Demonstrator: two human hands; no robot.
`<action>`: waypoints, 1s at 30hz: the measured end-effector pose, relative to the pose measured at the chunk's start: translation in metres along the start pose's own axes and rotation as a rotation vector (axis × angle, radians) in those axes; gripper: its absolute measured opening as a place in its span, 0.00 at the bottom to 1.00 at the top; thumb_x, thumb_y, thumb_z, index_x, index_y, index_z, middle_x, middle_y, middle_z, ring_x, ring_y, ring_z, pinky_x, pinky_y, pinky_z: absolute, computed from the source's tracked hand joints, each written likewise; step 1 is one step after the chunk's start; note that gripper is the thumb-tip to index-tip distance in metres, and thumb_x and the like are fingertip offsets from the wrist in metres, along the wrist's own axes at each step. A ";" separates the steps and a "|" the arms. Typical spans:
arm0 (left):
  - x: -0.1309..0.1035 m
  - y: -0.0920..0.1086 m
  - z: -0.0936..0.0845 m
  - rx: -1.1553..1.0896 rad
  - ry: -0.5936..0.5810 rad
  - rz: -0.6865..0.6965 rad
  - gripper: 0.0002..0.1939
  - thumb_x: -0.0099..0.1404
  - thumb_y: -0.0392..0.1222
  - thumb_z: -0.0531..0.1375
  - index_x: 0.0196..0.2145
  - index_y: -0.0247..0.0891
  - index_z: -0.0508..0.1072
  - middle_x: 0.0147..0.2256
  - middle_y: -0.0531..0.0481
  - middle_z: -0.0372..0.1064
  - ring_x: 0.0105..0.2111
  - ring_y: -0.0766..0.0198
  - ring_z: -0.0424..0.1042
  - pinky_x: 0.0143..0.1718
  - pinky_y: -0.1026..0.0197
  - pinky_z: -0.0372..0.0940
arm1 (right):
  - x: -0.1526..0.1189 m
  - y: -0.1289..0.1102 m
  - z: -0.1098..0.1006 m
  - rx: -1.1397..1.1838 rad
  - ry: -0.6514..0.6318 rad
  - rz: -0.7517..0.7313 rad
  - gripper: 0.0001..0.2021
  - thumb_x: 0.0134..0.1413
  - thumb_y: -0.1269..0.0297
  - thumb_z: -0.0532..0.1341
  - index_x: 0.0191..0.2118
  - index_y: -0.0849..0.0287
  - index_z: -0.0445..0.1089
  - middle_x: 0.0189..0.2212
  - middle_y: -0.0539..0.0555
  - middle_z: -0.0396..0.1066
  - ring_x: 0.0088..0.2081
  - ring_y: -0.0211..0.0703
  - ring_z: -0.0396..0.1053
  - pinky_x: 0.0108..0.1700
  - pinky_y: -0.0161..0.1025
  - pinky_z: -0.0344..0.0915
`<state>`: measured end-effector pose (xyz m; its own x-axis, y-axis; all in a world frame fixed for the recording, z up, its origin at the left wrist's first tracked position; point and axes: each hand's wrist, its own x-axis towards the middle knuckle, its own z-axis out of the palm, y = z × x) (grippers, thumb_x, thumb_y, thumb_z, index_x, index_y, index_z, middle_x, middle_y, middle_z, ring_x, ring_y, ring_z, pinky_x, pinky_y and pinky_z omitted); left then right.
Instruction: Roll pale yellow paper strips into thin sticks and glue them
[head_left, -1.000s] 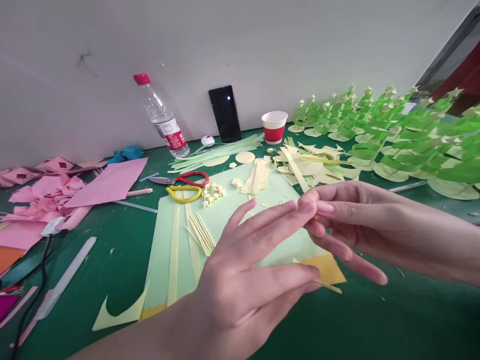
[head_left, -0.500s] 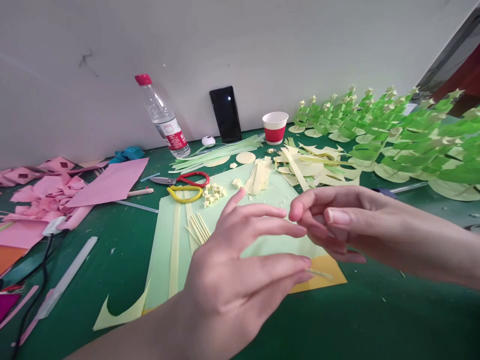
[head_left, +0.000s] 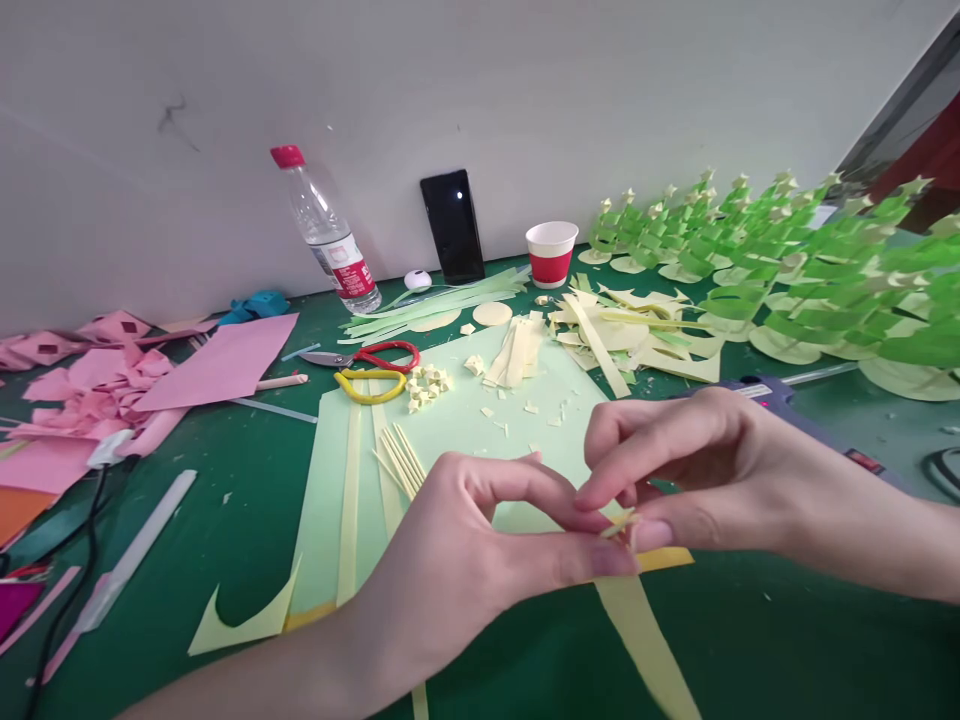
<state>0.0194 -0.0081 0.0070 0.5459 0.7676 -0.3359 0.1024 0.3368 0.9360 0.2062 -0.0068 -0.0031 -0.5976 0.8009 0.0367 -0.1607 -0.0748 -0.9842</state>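
While the left hand (head_left: 480,560) pinched a strip (head_left: 646,640) at the near right side of the sheet (head_left: 465,420), the right hand (head_left: 705,475) touched it, right grip indeterminable.

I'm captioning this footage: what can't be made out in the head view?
In the head view:
Yellow strip: upper end largely hidden by left hand and right hand; lower end cut by bottom edge.
Dark blue tool: partly behind right hand.
Bottle label: print too small.
Green paper trees: cut by right edge.
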 end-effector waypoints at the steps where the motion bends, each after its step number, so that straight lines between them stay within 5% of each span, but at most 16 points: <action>1: 0.000 0.000 0.000 -0.045 -0.018 -0.032 0.06 0.49 0.33 0.70 0.20 0.40 0.79 0.23 0.59 0.73 0.29 0.68 0.71 0.43 0.65 0.65 | 0.000 0.001 0.000 0.021 -0.020 0.009 0.11 0.49 0.72 0.68 0.36 0.47 0.79 0.27 0.48 0.66 0.27 0.23 0.62 0.27 0.17 0.61; 6: 0.004 -0.004 0.001 -0.235 -0.100 -0.095 0.12 0.43 0.26 0.72 0.18 0.39 0.76 0.19 0.64 0.72 0.24 0.76 0.68 0.33 0.74 0.65 | -0.002 0.005 0.000 0.116 -0.138 0.037 0.12 0.51 0.75 0.65 0.36 0.48 0.79 0.29 0.48 0.65 0.31 0.23 0.65 0.32 0.16 0.63; 10: 0.007 -0.007 0.001 -0.360 -0.143 -0.098 0.15 0.40 0.26 0.73 0.20 0.36 0.72 0.20 0.64 0.72 0.25 0.76 0.70 0.34 0.74 0.67 | 0.000 0.009 0.000 0.211 -0.107 0.038 0.11 0.50 0.77 0.65 0.33 0.51 0.79 0.31 0.48 0.66 0.33 0.26 0.67 0.36 0.20 0.67; 16: 0.008 -0.009 0.003 -0.473 -0.139 -0.080 0.21 0.41 0.33 0.75 0.20 0.34 0.64 0.24 0.61 0.72 0.29 0.74 0.73 0.34 0.71 0.68 | 0.001 0.010 0.003 0.414 -0.114 0.117 0.04 0.54 0.67 0.65 0.33 0.54 0.79 0.28 0.50 0.71 0.23 0.25 0.65 0.22 0.18 0.63; 30: 0.013 -0.008 -0.008 -0.407 -0.212 -0.028 0.19 0.47 0.27 0.71 0.24 0.36 0.63 0.20 0.64 0.73 0.23 0.77 0.73 0.31 0.74 0.69 | 0.004 0.013 0.003 0.531 -0.144 0.136 0.03 0.55 0.69 0.64 0.34 0.62 0.76 0.28 0.49 0.74 0.28 0.28 0.73 0.27 0.21 0.71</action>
<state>0.0195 0.0034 -0.0058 0.7101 0.6409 -0.2915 -0.1923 0.5748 0.7954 0.1990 -0.0061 -0.0148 -0.7359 0.6767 -0.0242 -0.4258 -0.4902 -0.7605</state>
